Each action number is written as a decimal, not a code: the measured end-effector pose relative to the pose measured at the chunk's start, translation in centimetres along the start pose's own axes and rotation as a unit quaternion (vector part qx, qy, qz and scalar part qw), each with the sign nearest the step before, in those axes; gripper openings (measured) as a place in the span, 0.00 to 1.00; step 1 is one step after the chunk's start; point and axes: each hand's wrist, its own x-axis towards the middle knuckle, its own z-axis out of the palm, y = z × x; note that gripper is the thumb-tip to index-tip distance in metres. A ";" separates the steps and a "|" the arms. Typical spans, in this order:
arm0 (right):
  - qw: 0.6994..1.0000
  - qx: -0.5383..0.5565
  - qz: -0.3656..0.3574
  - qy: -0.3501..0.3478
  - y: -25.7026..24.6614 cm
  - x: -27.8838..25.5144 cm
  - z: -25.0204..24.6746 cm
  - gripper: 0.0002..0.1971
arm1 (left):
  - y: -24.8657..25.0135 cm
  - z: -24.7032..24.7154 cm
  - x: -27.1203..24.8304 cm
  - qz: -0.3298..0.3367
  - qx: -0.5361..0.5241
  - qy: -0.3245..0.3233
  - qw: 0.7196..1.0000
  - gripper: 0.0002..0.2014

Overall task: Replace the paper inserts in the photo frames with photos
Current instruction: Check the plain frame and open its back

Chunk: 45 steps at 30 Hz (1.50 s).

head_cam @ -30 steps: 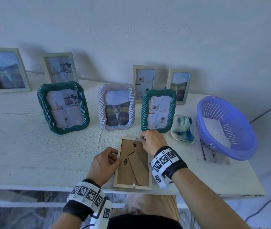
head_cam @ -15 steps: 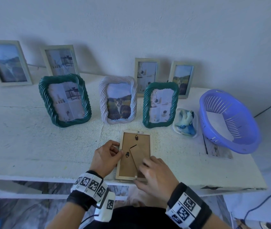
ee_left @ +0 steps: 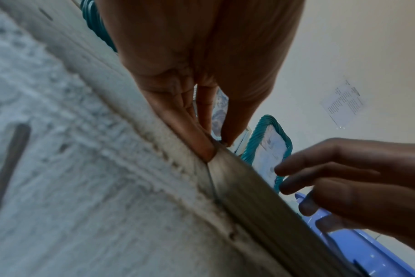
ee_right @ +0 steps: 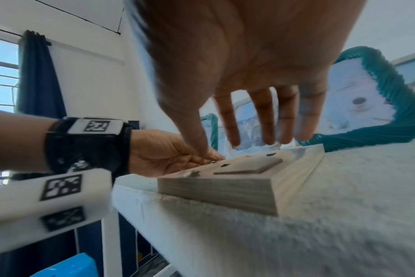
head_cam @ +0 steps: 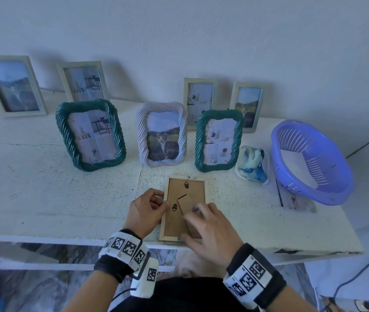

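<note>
**Face-down frame at the tabletop lip, tabs half worked**

White rough tabletop point(head_cam: 44, 194) against a pale wall, crowded along the back. Lying glass-down at lower centre of the head view: frame point(head_cam: 184, 188), brown backing up, stand flap across it, near edge right at the tabletop lip. Left hand point(head_cam: 145, 210) at the frame's left rim, thumb and forefinger pinched together on that edge in the left wrist view, apparently at a small tab; whether anything is actually gripped, cannot tell. Right hand point(head_cam: 210, 230) spread loosely over the lower backing, fingers straight and holding nothing, blurred.

Possible trouble from here:
- Frame sliding off the lip, given its perch at the edge and any pull toward the body.
- Backing or flap bent or snapped if lifted with a tab not fully turned aside.
- Fingertip slipping off the small tab, pinch being shallow.
- Right hand knocking the green frame point(head_cam: 218, 140) standing just above, upper right of the face-down one, with the white frame point(head_cam: 162, 134) beside it.
- Glass dropping out or cracking if the frame gets tipped once the backing is loose.

Purple basket point(head_cam: 311, 161) at right, well apart.
</note>
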 end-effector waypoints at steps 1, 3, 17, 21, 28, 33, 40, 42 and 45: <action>1.000 -0.009 0.030 0.006 0.0 0.4 -0.1 0.20 | 0.0 0.0 -0.1 0.003 -0.001 0.002 1.000 0.10; 0.996 -0.041 0.079 0.006 -0.1 1.4 -0.4 0.22 | -0.1 0.0 -0.1 0.009 0.001 0.003 1.000 0.12; 0.985 -0.037 0.143 0.091 -0.1 2.4 -1.1 0.15 | -0.2 -0.1 -0.1 0.011 0.000 -0.001 1.000 0.13; 0.977 0.000 0.191 0.096 3.9 0.2 -2.2 0.18 | -0.4 -0.1 -0.1 0.004 -0.005 -0.001 1.000 0.13; 0.963 0.094 0.248 0.037 8.5 -2.9 -1.3 0.21 | -0.2 -0.1 -0.1 0.003 0.001 -0.002 1.000 0.13; 0.969 0.042 0.239 0.046 7.7 -2.2 -0.9 0.22 | -0.1 -0.2 -0.1 0.002 0.003 -0.001 1.000 0.13; 0.987 0.068 0.135 -0.053 2.4 2.1 -0.4 0.42 | 0.2 -0.2 -0.3 0.002 -0.009 0.002 1.000 0.12; 0.983 0.054 0.138 -0.110 1.6 3.1 0.3 0.49 | 0.3 -0.2 -0.3 -0.001 -0.010 0.001 1.000 0.12; 0.978 0.033 0.143 -0.145 1.2 4.1 0.9 0.55 | 0.4 -0.2 -0.3 -0.002 -0.009 0.001 1.000 0.13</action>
